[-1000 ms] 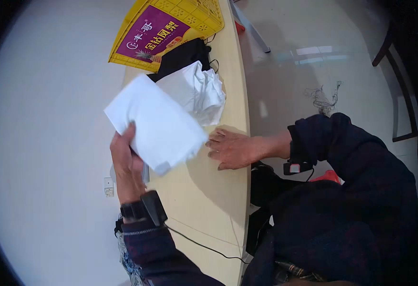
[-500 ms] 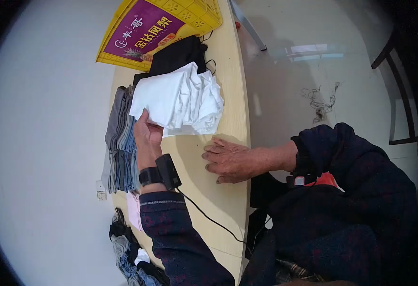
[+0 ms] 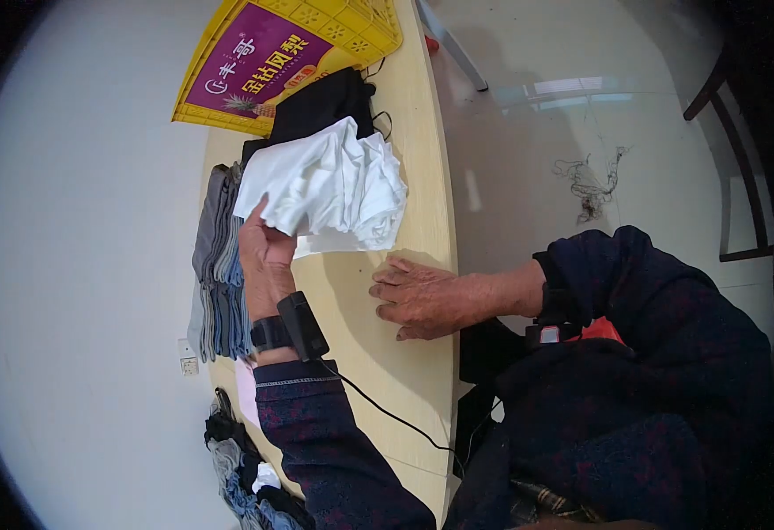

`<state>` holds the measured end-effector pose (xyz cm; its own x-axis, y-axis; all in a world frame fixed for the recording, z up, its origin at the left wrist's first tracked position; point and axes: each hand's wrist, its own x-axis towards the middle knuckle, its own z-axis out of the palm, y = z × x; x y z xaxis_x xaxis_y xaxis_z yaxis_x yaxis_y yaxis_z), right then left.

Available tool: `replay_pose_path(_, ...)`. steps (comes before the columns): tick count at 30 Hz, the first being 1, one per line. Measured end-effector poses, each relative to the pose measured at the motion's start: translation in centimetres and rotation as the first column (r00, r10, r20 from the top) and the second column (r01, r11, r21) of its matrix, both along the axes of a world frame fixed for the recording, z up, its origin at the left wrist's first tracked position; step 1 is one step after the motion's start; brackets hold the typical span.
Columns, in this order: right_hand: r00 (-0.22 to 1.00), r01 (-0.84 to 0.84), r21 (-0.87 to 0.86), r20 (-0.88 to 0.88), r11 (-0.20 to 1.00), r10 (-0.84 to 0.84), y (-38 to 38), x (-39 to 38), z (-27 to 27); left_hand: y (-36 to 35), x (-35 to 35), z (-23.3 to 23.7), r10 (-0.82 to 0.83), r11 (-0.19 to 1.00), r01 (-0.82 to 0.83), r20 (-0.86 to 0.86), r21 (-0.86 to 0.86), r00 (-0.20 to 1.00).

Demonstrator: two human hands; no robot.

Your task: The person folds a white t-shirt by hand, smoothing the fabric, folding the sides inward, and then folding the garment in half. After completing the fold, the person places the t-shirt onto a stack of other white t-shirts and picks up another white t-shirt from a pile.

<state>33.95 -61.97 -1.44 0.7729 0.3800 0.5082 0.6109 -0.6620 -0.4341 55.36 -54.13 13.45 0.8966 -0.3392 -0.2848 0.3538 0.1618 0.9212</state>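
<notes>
The near left edge of a folded white cloth stack (image 3: 325, 190) is pinched in my left hand (image 3: 268, 252), with the thumb on top and the other fingers partly hidden under the fabric. The stack's folds bunch up toward its right side. My right hand (image 3: 418, 299) rests palm down on the wooden table (image 3: 343, 291), fingers spread, just below the white cloth and not touching it. Black folded cloth (image 3: 320, 104) lies behind the white stack.
A yellow crate (image 3: 360, 31) with a purple label stands at the back. Folded grey and blue clothes (image 3: 219, 256) line the wall side, with pink cloth (image 3: 246, 389) and a mixed heap (image 3: 237, 468) nearer. A cable (image 3: 387, 411) crosses the table.
The white cloth is more rumpled near my left hand, and its left part is shifted slightly. The whole view has moved a little; my right hand keeps its pose.
</notes>
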Motion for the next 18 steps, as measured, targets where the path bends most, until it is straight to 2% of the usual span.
replay_pose_path(1, 1.0, -0.001, 0.002, 0.001, 1.0, 0.001, 0.0, 0.0, 0.0, -0.2, 0.4, 0.1, 0.056, 0.998, -0.055, 0.057, -0.013, 0.997)
replay_pose_path(2, 1.0, -0.003, 0.003, 0.001, 1.0, 0.003, 0.0, -0.1, 0.0, 0.3, 2.0, -0.1, -0.065, 0.982, 0.066, 0.007, -0.18, 0.998)
replay_pose_path(4, 1.0, 0.008, 0.003, 0.011, 1.0, -0.008, 0.0, -0.1, -0.1, 0.6, 3.4, 0.4, -0.318, 0.824, 0.263, -0.025, -0.502, 0.948)
replay_pose_path(5, 1.0, 0.014, 0.005, 0.017, 1.0, -0.014, 0.1, -0.1, -0.2, 0.1, 3.3, -1.4, -0.097, 0.931, 0.14, 0.142, -0.338, 0.985)
replay_pose_path(6, 1.0, 0.022, 0.007, 0.019, 1.0, -0.022, 0.1, -0.1, -0.2, -1.0, 1.0, -2.2, -0.033, 0.963, 0.071, 0.146, -0.26, 0.989)
replay_pose_path(8, 0.999, 0.035, 0.009, 0.023, 0.999, -0.036, 0.1, -0.1, -0.2, -1.6, 1.2, -4.3, 0.051, 0.998, -0.052, -0.041, -0.023, 0.998)
replay_pose_path(9, 1.0, 0.02, 0.016, 0.011, 1.0, -0.02, 0.0, -0.1, 0.0, -1.7, 0.8, -4.4, -0.009, 0.997, 0.002, -0.088, -0.082, 0.996)
replay_pose_path(18, 1.0, 0.023, 0.04, 0.007, 0.999, -0.024, 0.0, -0.4, 0.0, -1.0, 0.7, -3.8, 0.01, 0.996, -0.008, -0.014, 0.091, 1.0)
